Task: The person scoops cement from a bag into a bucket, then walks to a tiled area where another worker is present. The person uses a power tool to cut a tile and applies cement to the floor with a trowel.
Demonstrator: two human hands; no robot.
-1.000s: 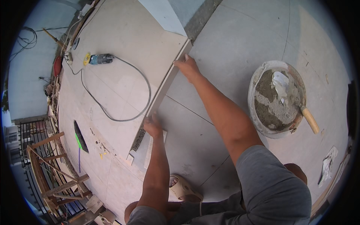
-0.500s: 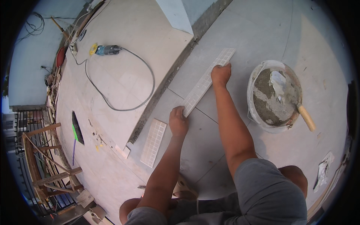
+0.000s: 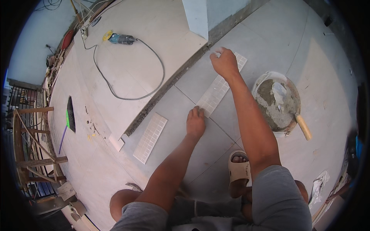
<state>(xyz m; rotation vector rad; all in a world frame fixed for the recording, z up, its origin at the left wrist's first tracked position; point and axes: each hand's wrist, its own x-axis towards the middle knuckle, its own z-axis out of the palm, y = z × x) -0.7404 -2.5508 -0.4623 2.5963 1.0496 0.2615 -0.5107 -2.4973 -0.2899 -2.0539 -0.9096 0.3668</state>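
A long, pale tile strip (image 3: 216, 94) with a grid of small squares lies slanting across the grey tiled floor. My left hand (image 3: 195, 122) has its fingers curled over the near end of this strip. Above its far part, my right hand (image 3: 225, 64) is off the strip, thumb and fingers apart toward the raised step's edge; nothing shows in it. To the left of my left hand lies a shorter tile strip (image 3: 150, 138) with the same grid. A bucket of grey mortar (image 3: 269, 111) stands right of my right forearm, holding a trowel with a wooden handle (image 3: 303, 127).
A raised tiled platform (image 3: 127, 73) borders the work on the left, carrying an angle grinder (image 3: 121, 39) with its looped cord. A broom (image 3: 70, 115) and wooden frame (image 3: 34, 161) are farther left. A pale wall corner (image 3: 196, 19) rises at the back.
My right hand has let go of the long strip's far part and moved up and left. My left hand stays at its near end. A sandalled foot has come into view.
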